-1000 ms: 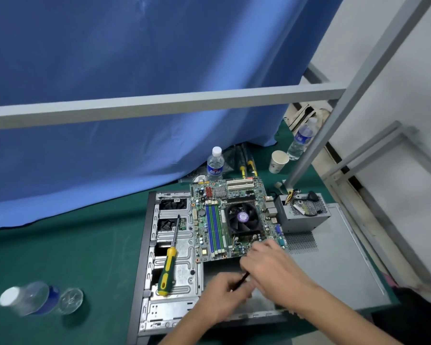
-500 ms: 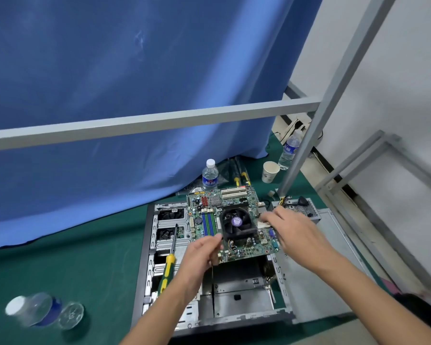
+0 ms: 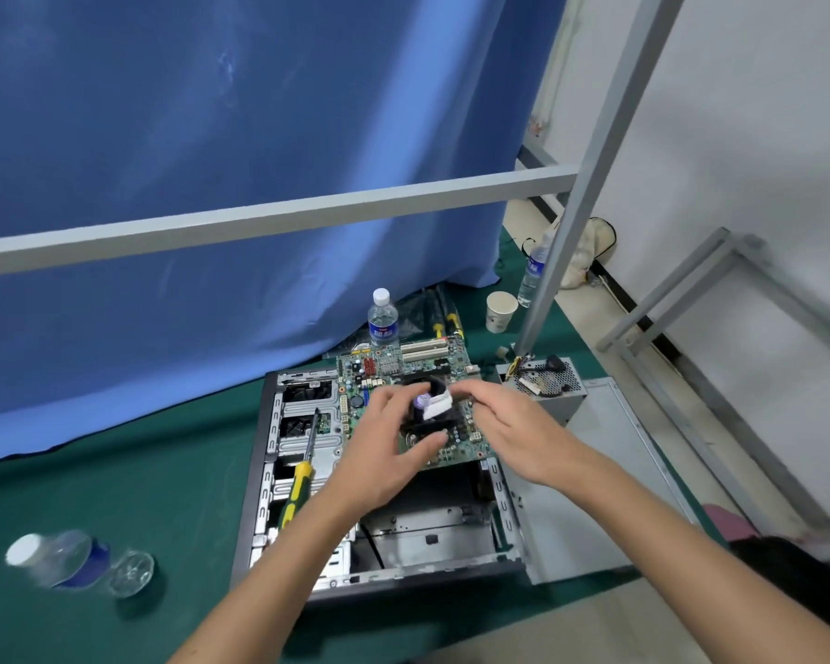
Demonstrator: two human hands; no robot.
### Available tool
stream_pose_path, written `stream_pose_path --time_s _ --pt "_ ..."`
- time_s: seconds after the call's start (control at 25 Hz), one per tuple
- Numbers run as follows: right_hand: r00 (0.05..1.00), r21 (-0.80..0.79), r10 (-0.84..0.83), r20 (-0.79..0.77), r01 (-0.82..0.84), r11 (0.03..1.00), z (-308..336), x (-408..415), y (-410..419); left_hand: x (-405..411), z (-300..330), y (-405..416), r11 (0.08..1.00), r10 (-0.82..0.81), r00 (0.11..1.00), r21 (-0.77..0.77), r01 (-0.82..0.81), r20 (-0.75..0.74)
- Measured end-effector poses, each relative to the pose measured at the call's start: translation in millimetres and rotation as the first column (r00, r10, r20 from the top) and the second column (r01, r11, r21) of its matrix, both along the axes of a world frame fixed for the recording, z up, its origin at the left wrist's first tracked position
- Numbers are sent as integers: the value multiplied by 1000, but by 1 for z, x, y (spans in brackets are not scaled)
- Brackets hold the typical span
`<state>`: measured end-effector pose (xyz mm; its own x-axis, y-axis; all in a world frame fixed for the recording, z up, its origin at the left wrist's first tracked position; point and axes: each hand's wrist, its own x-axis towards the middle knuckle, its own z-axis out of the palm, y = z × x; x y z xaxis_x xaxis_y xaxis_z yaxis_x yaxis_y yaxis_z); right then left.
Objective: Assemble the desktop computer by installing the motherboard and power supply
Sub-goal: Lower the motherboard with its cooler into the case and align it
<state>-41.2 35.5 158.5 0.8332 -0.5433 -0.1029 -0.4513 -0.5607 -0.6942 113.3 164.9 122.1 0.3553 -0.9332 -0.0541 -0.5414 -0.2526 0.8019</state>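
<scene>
Both hands sit over the motherboard [image 3: 406,371]. I read my left hand [image 3: 384,452] as curled round the near-left side of the black CPU cooler [image 3: 427,409], thumb under the near edge; my right hand [image 3: 513,433] has relaxed, half-open fingers touching the cooler's right side, and I cannot tell if it really grips anything. Green board sits in the far part of the open case [image 3: 307,476], which lies flat on the green surface [image 3: 140,496]. Power supply [image 3: 545,388] sits just right of the board, outside the bay, wires on top.

Risks, my guess: board looks unscrewed, so a pull on the cooler could tilt or slide it off its mounts; fingers may snag pins or slots. Loose screwdriver [image 3: 300,476] lying on the drive cage could roll into the bay.

Materials: case is stamped bare sheet metal with sharp-looking slotted edges; board is rigid, bumpy with connectors; supply is a boxy grey unit with a perforated grille; screwdriver handle is yellow and black, slim steel shaft.
</scene>
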Motion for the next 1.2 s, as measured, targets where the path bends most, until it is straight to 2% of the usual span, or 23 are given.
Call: stream_pose_path --time_s 0.04,0.08,0.16,0.24,0.32,0.4,0.44,0.56,0.64,0.68,0.76,0.84,0.88,1.04,1.12,1.2 --pt "1000 47 16 3 -16 999 0 -1 1 -8 8 -3 998 -29 996 -49 33 81" --pt "1000 77 26 10 -27 997 0 -3 3 -16 13 -4 995 -27 995 -92 36 94" --pt "996 142 -29 79 17 990 -3 -6 7 -24 16 -1 988 24 1000 -150 -21 19" --pt "967 265 -162 194 108 958 -7 -9 9 -28 11 8 985 80 996 -151 -84 -31" --pt "940 263 -242 240 177 948 -11 -8 13 -30 8 16 988 112 993 -105 -117 -45" --pt "927 178 -284 246 244 953 -17 -4 21 -30 5 20 989 119 992 -82 -122 -40" --pt "922 186 -296 249 255 949 -19 0 26 -30 4 21 991 100 994 -84 -104 -50" --pt "918 370 -331 216 237 898 -20 11 31 -23 -1 17 992 48 989 -106 -63 -142" --pt "910 464 -356 211 228 856 -23 19 22 -9 -6 16 983 123 966 -109 -150 -226" --pt "917 416 -349 192 246 875 -26 23 16 1 -10 19 969 192 944 -102 -227 -269" --pt "964 122 -264 46 256 959 -35 33 1 25 -20 26 931 314 874 -59 -359 -370" --pt "975 -166 -114 -189 83 983 -49 52 -12 47 -29 36 908 376 799 13 -419 -469" --pt "954 -233 -47 -297 -24 972 -56 64 -16 57 -34 40 901 399 779 50 -430 -485" --pt "778 -298 101 -620 -352 888 -81 106 -26 87 -47 54 897 434 780 140 -418 -451" --pt "725 -308 100 -681 -408 859 -89 118 -30 98 -53 59 898 439 780 185 -400 -446" --pt "724 -339 92 -683 -426 839 -91 125 -35 106 -59 62 891 454 763 238 -387 -459"
